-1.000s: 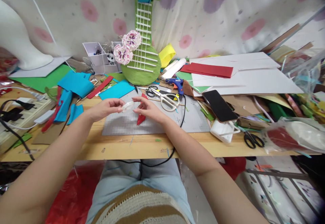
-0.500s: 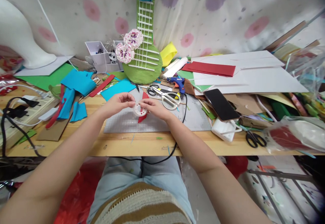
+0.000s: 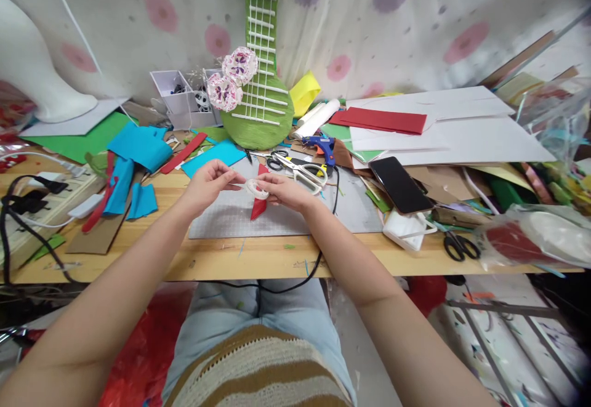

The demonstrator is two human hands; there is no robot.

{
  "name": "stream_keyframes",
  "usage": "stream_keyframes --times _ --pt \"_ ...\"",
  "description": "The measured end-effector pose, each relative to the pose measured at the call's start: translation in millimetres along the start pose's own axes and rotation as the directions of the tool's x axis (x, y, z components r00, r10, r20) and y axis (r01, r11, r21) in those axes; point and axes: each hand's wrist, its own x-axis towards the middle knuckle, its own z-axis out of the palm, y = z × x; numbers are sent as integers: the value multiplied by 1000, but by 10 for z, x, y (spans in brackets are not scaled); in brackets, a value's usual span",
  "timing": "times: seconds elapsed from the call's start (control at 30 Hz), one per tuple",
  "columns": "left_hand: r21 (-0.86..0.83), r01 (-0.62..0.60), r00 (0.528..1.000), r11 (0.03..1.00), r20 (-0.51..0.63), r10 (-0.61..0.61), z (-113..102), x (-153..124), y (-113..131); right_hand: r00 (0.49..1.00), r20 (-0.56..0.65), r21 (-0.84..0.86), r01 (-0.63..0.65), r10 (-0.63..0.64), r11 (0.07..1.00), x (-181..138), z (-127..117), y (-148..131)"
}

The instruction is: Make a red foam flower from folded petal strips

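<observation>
My right hand (image 3: pixel 286 190) grips a small roll of clear tape (image 3: pixel 256 188) above the grey cutting mat (image 3: pixel 277 216). My left hand (image 3: pixel 210 182) pinches the loose end of the tape, and a short strip runs between the two hands. Under the hands a red paper shape (image 3: pixel 258 207) lies on the mat. White-handled scissors (image 3: pixel 300 174) and a blue glue gun (image 3: pixel 321 146) lie just beyond my right hand.
A green guitar model (image 3: pixel 261 102) with paper flowers leans on the back curtain. Blue felt pieces (image 3: pixel 138 148), a black phone (image 3: pixel 399 184), black scissors (image 3: pixel 457 245), a power strip (image 3: pixel 41 201) and stacked paper sheets (image 3: pixel 443 136) crowd the wooden table (image 3: pixel 258 259).
The roll has turned from facing me to edge-on. My left hand has drawn away to the left, pulling out a short strip of tape.
</observation>
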Motion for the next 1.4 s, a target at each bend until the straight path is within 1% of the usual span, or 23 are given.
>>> stream_keyframes --times 0.1,0.17,0.23,0.27,0.3,0.33,0.4,0.43,0.47,0.5,0.53,0.6,0.67,0.73,0.8,0.87,0.93,0.97,1.03,1.13,1.2,1.3,1.4 --pt "-17 -6 997 1000 -72 5 -19 2 27 994 -107 20 -17 19 1000 53 74 -51" --pt "-10 -22 991 1000 -131 20 -51 19 50 985 -171 -19 -35 31 999 117 131 -82" --pt "17 -36 984 999 -173 38 -89 38 77 975 -213 -122 -98 70 988 194 180 -107" --pt "43 -38 982 998 -184 45 -106 47 94 969 -236 -209 -126 75 970 234 198 -118" --pt "77 -38 981 996 -190 52 -122 54 112 960 -276 -308 -124 36 943 274 214 -131" --pt "117 -32 981 993 -188 54 -137 60 131 948 -316 -405 -93 -43 910 312 228 -147" --pt "198 -8 987 980 -155 39 -163 71 171 890 -356 -548 47 -284 835 380 255 -195" --pt "226 5 992 974 -127 24 -176 78 188 860 -339 -574 132 -381 808 408 273 -227" --pt "242 19 995 970 -97 4 -190 85 201 850 -302 -573 200 -432 795 433 294 -261" --pt "246 33 997 969 -72 -16 -204 95 209 859 -251 -563 247 -447 789 455 321 -295" --pt "248 43 998 968 -54 -31 -219 105 210 878 -197 -555 267 -436 788 474 352 -325" --pt "262 50 998 964 -50 -38 -252 128 193 916 -129 -565 247 -380 787 505 422 -366" --pt "290 58 997 955 -69 -39 -282 145 159 929 -140 -589 200 -343 783 530 490 -375" --pt "292 87 993 952 -97 -61 -304 147 121 918 -190 -588 178 -348 789 547 540 -365" --pt "242 118 990 963 -101 -96 -315 125 83 909 -214 -551 189 -357 813 556 568 -351" --pt "185 116 992 976 -62 -106 -320 82 43 914 -217 -480 205 -342 853 560 575 -342" --pt "182 98 995 978 -5 -99 -329 30 -6 925 -218 -407 205 -312 890 565 570 -334" --pt "193 98 994 976 25 -105 -336 8 -33 925 -229 -391 197 -302 899 568 567 -328" --pt "206 86 992 975 77 -104 -357 -22 -87 920 -248 -422 180 -304 888 576 562 -309" --pt "249 13 989 968 138 -49 -390 -22 -149 937 -186 -494 171 -296 853 589 579 -272" --pt "296 -51 989 954 149 7 -402 -5 -169 952 -139 -500 170 -272 849 601 605 -255" --pt "352 -118 991 928 104 87 -400 15 -175 947 -163 -443 181 -278 878 627 645 -246" --pt "369 -152 988 917 27 153 -382 7 -175 935 -194 -307 228 -295 924 654 661 -242"
